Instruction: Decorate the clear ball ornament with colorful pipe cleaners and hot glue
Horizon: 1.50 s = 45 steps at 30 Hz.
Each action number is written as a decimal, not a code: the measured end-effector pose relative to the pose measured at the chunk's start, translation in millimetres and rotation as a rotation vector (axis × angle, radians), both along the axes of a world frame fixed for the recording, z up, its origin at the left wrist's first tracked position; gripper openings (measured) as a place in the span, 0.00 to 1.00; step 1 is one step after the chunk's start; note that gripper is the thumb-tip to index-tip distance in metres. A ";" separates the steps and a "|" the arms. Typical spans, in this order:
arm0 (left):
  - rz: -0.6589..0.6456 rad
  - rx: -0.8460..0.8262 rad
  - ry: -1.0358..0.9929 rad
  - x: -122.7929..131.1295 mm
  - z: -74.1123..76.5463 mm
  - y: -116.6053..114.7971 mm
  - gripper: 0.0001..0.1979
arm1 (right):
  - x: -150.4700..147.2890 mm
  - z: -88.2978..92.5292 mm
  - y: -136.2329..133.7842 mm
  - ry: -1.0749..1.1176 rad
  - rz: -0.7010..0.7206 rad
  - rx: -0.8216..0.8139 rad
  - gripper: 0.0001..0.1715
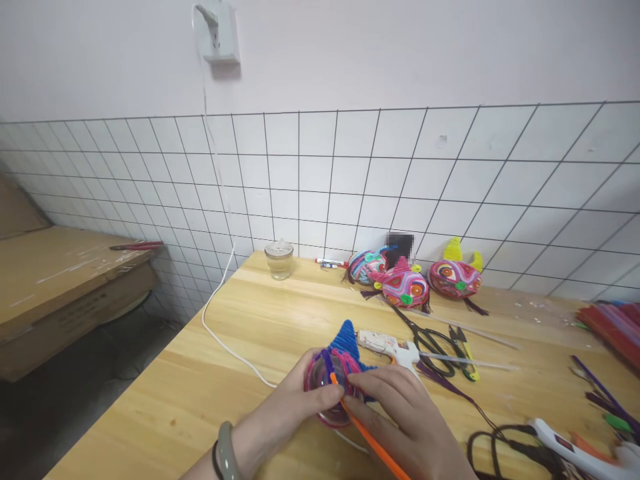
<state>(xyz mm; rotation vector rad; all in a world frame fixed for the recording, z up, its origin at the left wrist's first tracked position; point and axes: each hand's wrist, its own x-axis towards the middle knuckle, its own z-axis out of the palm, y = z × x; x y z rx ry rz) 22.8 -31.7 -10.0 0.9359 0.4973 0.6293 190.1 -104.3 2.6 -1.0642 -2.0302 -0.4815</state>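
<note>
My left hand [300, 398] wraps round a small round craft piece [320, 381], with its thumb pressed on the face. The piece has pink strands round its rim, a clear or shiny middle, a purple strip and a pointed blue fuzzy part [345, 341] at the top. My right hand [407, 417] is closed on an orange pipe cleaner [376, 445], whose tip lies against the middle of the piece near my left thumb. Just behind lies a white glue gun [383, 343] with a clear glue stick in it. My right fingers hide part of the piece.
Three decorated round pieces [404, 288] sit near the tiled wall, beside a lidded glass [279, 261]. Black scissors [434, 343] and yellow snips [469, 360] lie to the right. A white cord [220, 343] crosses the table; another white tool [565, 447] lies front right.
</note>
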 end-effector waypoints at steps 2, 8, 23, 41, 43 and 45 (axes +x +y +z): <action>0.015 0.014 0.035 -0.5 -0.5 -0.4 0.22 | -0.7 1.5 0.7 0.002 0.000 0.014 0.18; 0.050 0.011 0.019 1.2 0.9 -1.2 0.22 | 3.8 12.1 0.3 -0.036 0.070 -0.056 0.18; 0.218 0.175 -0.173 -11.3 7.5 12.3 0.29 | 17.3 23.1 -10.1 0.020 -0.135 -0.107 0.14; 0.209 -0.142 -0.385 -32.3 11.8 31.3 0.15 | 83.4 3.8 -11.3 0.188 -0.760 -0.905 0.18; 0.098 -0.166 -0.423 -33.1 11.7 31.6 0.16 | 81.7 -7.3 -8.5 0.247 -0.741 -0.940 0.16; -0.011 -0.153 -0.468 -33.9 11.3 32.5 0.19 | 80.6 -16.5 -3.7 0.323 -0.713 -0.984 0.13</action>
